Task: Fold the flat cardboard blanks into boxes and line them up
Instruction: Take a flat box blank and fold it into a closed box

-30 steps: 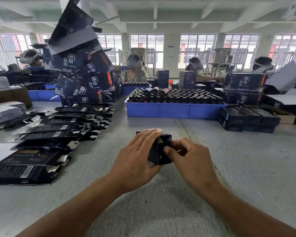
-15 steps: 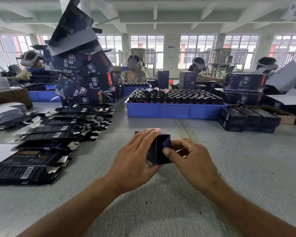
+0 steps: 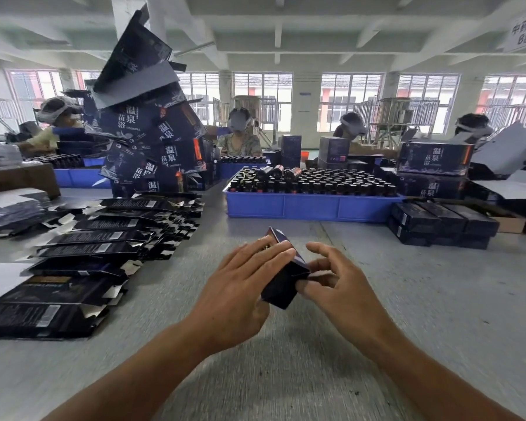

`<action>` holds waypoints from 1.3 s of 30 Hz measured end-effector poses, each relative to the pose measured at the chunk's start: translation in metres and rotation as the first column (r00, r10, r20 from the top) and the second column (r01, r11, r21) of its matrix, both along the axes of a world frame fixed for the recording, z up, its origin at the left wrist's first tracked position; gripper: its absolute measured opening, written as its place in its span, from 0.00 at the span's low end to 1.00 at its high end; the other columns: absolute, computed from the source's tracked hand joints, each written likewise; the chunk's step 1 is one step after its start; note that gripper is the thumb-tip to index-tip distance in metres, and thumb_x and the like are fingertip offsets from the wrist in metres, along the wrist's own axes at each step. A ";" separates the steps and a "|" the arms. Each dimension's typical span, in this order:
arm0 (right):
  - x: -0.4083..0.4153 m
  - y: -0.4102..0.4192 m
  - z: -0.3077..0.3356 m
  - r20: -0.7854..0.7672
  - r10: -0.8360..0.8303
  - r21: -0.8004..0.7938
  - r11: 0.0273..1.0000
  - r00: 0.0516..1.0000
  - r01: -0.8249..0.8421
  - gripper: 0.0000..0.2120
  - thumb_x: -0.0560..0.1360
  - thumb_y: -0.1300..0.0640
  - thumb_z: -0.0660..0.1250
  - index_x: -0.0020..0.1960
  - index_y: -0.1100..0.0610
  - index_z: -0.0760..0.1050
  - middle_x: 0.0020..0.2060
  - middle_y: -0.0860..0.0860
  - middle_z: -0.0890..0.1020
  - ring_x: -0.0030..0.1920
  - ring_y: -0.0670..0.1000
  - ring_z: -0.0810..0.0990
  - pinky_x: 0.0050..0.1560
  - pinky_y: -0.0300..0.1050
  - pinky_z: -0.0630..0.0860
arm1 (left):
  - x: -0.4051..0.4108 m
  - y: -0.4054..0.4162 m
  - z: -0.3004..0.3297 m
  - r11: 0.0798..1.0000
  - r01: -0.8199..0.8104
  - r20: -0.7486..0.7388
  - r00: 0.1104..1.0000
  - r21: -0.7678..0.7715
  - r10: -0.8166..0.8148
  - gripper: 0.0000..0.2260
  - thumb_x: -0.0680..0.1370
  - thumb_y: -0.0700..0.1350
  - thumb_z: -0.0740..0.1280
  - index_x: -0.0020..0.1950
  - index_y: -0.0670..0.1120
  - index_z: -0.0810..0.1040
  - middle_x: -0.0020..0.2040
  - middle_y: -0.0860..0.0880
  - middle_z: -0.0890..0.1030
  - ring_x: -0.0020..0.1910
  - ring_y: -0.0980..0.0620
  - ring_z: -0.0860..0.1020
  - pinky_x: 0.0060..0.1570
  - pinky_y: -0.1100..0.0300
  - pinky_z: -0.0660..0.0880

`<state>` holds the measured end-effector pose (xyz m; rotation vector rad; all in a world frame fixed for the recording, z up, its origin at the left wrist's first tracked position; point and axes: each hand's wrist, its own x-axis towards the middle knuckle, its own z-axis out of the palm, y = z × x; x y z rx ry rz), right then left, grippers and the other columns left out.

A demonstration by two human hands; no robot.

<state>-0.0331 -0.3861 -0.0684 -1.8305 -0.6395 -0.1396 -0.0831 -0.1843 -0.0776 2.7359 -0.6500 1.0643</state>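
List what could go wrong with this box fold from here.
1. The right hand only pinches the dark box at its near end flap, so the flap may crease or spring open.
2. The box is tilted under the left hand; it could slip onto the table.

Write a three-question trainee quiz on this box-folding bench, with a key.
1. True or false: the small dark box lies flat on the table, untouched.
2. Which hand wraps over the box from above: left hand or right hand?
3. The flat blanks lie on which side of the blue tray? A left, B right, C behind.

Key: 1 false, both hands hold it, tilted; 2 left; 3 A.
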 end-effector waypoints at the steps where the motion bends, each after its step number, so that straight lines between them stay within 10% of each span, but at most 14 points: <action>1: -0.001 0.000 0.000 -0.038 0.066 0.006 0.998 0.997 -0.066 0.32 0.72 0.51 0.77 0.68 0.34 0.66 0.55 0.37 0.78 0.52 0.39 0.82 0.45 0.33 0.80 | 0.000 -0.002 -0.001 1.000 0.011 0.008 1.000 0.023 -0.011 0.39 0.68 0.42 0.71 0.78 0.52 0.62 0.78 0.54 0.66 0.79 0.52 0.60 0.75 0.48 0.63; 4: -0.007 0.004 -0.003 -0.029 0.122 -0.082 0.989 0.992 -0.124 0.39 0.65 0.38 0.78 0.71 0.32 0.61 0.53 0.25 0.72 0.51 0.26 0.75 0.43 0.22 0.73 | 0.000 -0.007 -0.006 0.992 0.048 -0.004 0.999 0.114 -0.048 0.36 0.70 0.46 0.69 0.78 0.51 0.64 0.76 0.53 0.68 0.77 0.51 0.63 0.73 0.47 0.65; 7: -0.004 0.006 -0.006 -0.005 0.046 -0.092 0.995 0.999 -0.046 0.33 0.70 0.45 0.76 0.70 0.37 0.64 0.53 0.29 0.73 0.50 0.30 0.76 0.42 0.22 0.73 | 0.001 -0.010 -0.011 0.983 0.064 -0.031 0.998 0.171 -0.059 0.40 0.72 0.49 0.69 0.81 0.55 0.56 0.79 0.57 0.62 0.79 0.53 0.58 0.76 0.49 0.61; 15: 0.011 -0.005 0.002 -0.311 0.032 0.237 0.971 0.950 0.044 0.27 0.61 0.64 0.76 0.59 0.53 0.77 0.51 0.53 0.85 0.51 0.54 0.85 0.54 0.55 0.83 | 0.000 -0.009 -0.005 0.950 -0.129 0.032 0.989 -0.284 0.144 0.29 0.79 0.50 0.70 0.78 0.50 0.64 0.77 0.49 0.65 0.75 0.50 0.64 0.70 0.47 0.68; 19: 0.008 -0.005 0.000 -0.369 0.123 0.190 0.980 0.921 -0.055 0.21 0.65 0.67 0.77 0.55 0.54 0.79 0.47 0.50 0.87 0.48 0.51 0.86 0.50 0.47 0.83 | 0.000 -0.005 0.009 0.472 -0.146 -0.254 0.952 -0.869 -0.172 0.32 0.75 0.63 0.65 0.77 0.56 0.63 0.63 0.56 0.80 0.61 0.61 0.78 0.63 0.53 0.75; 23: 0.000 0.001 -0.004 -0.320 0.141 -0.027 0.987 0.937 -0.158 0.17 0.68 0.52 0.79 0.55 0.48 0.78 0.46 0.40 0.86 0.47 0.41 0.85 0.48 0.38 0.79 | 0.005 0.001 0.012 0.222 -0.182 -0.248 0.913 -0.958 -0.323 0.26 0.79 0.55 0.66 0.76 0.52 0.68 0.52 0.56 0.86 0.52 0.55 0.84 0.54 0.52 0.81; 27: -0.002 0.001 0.002 -0.185 0.083 -0.038 0.995 0.979 -0.092 0.16 0.72 0.45 0.75 0.57 0.42 0.75 0.47 0.37 0.84 0.49 0.30 0.80 0.43 0.26 0.77 | 0.002 0.004 0.016 0.223 -0.105 -0.181 0.918 -0.969 -0.354 0.25 0.74 0.55 0.71 0.70 0.54 0.74 0.56 0.54 0.85 0.54 0.54 0.84 0.52 0.54 0.82; 39: -0.001 -0.009 0.015 -0.009 0.126 0.256 0.959 0.992 -0.120 0.08 0.77 0.61 0.72 0.53 0.51 0.77 0.51 0.43 0.86 0.53 0.42 0.84 0.46 0.30 0.78 | -0.004 -0.012 0.011 0.395 0.098 -0.069 0.920 -0.913 -0.386 0.19 0.74 0.52 0.74 0.60 0.66 0.74 0.58 0.54 0.84 0.55 0.51 0.84 0.52 0.58 0.81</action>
